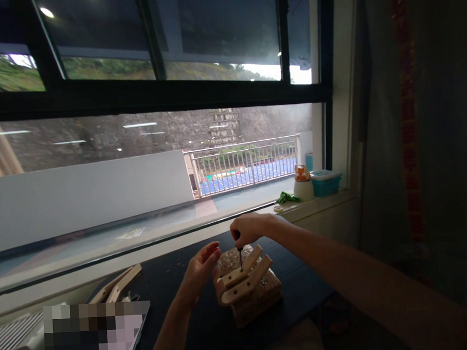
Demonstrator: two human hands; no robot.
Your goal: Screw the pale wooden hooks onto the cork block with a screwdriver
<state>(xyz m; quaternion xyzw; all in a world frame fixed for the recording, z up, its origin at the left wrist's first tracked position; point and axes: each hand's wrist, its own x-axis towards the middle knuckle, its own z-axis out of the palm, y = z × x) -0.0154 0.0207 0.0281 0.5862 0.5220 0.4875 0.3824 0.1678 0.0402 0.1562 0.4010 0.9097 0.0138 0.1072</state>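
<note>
My right hand (249, 229) is closed around the dark handle of a screwdriver (240, 259). The screwdriver stands upright, its tip at a hole in the nearer-to-window arm of a light wooden piece (239, 290). This piece has two angled arms with dark round holes, and it rests on a rough, shiny-topped brown block (259, 305). Just left of the block, my left hand (201, 265) is raised with its fingers loosely bent and apart, holding nothing that I can see. Whether its fingers touch the wood is unclear.
The block sits on a dark table (202, 328). Two loose wooden strips (124, 282) lie at its left end, near a blurred-out flat object (109, 338). Along the windowsill stand a white jar (303, 188), a teal box (326, 183) and a green cloth-like thing (286, 198).
</note>
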